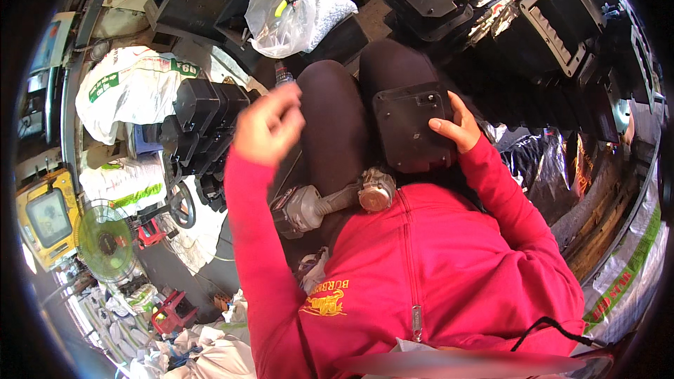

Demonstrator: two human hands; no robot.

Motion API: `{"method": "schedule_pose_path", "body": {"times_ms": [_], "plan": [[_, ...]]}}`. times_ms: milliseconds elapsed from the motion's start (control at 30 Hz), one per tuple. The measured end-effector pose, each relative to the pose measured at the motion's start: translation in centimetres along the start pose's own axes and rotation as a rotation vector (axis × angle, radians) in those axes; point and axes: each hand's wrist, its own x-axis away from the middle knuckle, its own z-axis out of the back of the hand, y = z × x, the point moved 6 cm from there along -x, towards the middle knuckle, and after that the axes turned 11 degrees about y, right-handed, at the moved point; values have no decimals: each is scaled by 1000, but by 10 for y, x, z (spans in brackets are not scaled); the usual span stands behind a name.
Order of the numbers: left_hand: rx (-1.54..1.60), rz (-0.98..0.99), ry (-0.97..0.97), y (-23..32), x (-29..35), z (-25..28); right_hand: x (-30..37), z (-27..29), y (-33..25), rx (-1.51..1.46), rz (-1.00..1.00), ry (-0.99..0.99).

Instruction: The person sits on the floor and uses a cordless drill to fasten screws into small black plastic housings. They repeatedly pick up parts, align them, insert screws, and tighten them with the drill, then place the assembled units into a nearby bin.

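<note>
Holds a black plastic case (411, 133) right of the frame's centre, with the right hand (461, 125) clamped in a grip on its edge. Has the left hand (270, 126) left of centre, grip too blurred to tell, below a clear bag (272, 38) and above a grey power tool (305, 208).

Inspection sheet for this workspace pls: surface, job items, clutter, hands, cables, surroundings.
Surface: lap, dark trousers.
Job items: black box on right thigh; grey power tool by left thigh.
Clutter: clear plastic bag with small white pieces, beyond knees; stacked black boxes upper right.
Hands: right hand grips box's right edge, thumb on top; left hand near left knee, blurred, grip unclear.
Cables: none clearly distinguishable.
Surroundings: green fan, yellow-framed panel at left.
</note>
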Motion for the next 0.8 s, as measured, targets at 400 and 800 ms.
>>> {"method": "schedule_pose_path", "body": {"times_ms": [400,800], "plan": [[-806,81,-70,-205,-243,-129,-6,-1,0,-12,161,72],[-802,-89,65,-197,-244,-117,-12,-5,-2,51,193,54]]}}
